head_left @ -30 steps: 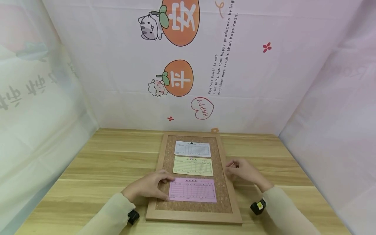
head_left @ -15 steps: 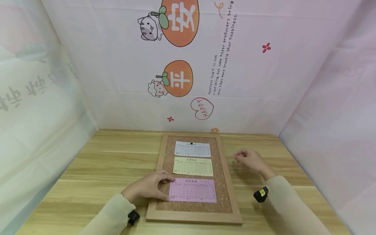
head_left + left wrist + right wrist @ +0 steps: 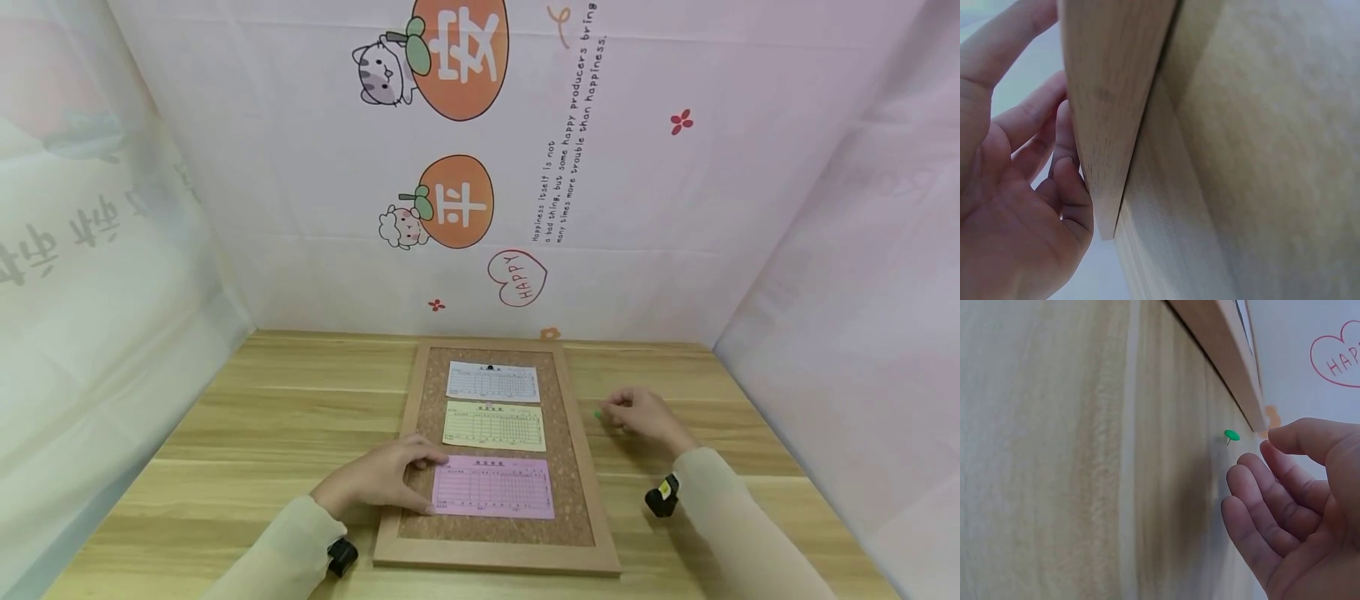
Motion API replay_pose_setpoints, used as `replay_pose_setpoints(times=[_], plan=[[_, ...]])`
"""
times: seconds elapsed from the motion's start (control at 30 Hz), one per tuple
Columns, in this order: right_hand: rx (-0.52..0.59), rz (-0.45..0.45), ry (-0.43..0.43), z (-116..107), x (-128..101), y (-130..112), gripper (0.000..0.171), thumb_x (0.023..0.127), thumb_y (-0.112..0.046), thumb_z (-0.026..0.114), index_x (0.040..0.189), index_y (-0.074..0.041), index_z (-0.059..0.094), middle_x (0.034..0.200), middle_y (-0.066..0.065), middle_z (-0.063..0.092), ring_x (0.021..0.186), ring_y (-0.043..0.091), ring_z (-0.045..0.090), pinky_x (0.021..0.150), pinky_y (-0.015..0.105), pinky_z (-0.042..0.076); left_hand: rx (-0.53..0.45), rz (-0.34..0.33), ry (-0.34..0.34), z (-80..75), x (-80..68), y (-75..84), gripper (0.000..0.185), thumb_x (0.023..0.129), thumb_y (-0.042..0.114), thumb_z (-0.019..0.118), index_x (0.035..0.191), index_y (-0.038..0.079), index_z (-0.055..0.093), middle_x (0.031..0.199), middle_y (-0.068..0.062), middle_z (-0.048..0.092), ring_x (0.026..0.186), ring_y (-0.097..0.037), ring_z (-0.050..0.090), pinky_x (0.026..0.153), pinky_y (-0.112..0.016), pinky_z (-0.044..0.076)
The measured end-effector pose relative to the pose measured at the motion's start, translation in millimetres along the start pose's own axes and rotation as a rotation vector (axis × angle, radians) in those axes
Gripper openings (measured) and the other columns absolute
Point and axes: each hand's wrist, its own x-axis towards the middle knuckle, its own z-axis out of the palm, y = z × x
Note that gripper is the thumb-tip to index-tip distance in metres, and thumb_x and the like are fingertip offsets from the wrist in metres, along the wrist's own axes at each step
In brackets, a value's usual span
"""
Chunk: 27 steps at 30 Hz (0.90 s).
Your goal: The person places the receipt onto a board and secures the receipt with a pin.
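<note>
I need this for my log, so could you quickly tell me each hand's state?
Left hand: open, fingers resting on the pink slip.
Right hand: open, holding nothing, beside the green pushpin.

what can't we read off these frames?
- Print on the pink slip, yellow slip and white slip: too small, head view.
- Green pushpin against right hand: touching or apart, unclear; a speck in head view.
- Left hand: left wrist view cuts it off, cork board frame blocks the fingertips.

Makeshift recording booth, cartoon-printed cloth walls [image 3: 637, 167], wooden table [image 3: 262, 433], cork board [image 3: 572, 467]
</note>
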Motion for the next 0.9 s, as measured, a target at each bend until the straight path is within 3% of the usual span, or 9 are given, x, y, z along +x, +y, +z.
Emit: replay_pose_setpoints(times=[0.3,0.57,0.9], plan=[[-0.03,0.058,-0.024,4.2,4.2,11.9,0.037,0.101,-0.029,0.061,0.119,0.003,0.065,0.1,0.009,0.064,0.086,0.022,0.055,0.071,0.034,0.049,0.002,0.007,0.003,0.7,0.9,-1.8,0.071,0.076,0.036,0.089,0.134,0.007,0.062,0.122,0.002,0.056,0.109,-0.017,0.055,0.098,-0.032,0.047],[-0.051,0.052,-0.006,7.9,9.4,21.1,0.034,0.101,-0.03,0.061,0.114,0.001,0.069,0.111,0.012,0.067,0.094,0.024,0.059,0.075,0.036,0.051,-0.002,0.018,0.008,1.6,0.9,-4.9,0.07,0.076,0.037,0.088,0.134,0.008,0.062,0.123,0.002,0.056,0.109,-0.015,0.055,0.098,-0.031,0.048],[-0.009,0.073,0.004,10.1,13.9,25.1,0.036,0.1,-0.031,0.062,0.113,0.002,0.068,0.108,0.011,0.066,0.09,0.022,0.056,0.072,0.033,0.048,-0.002,0.013,0.015,2.2,1.3,-5.3,0.071,0.075,0.036,0.089,0.134,0.008,0.062,0.122,0.003,0.057,0.108,-0.014,0.054,0.098,-0.03,0.047]])
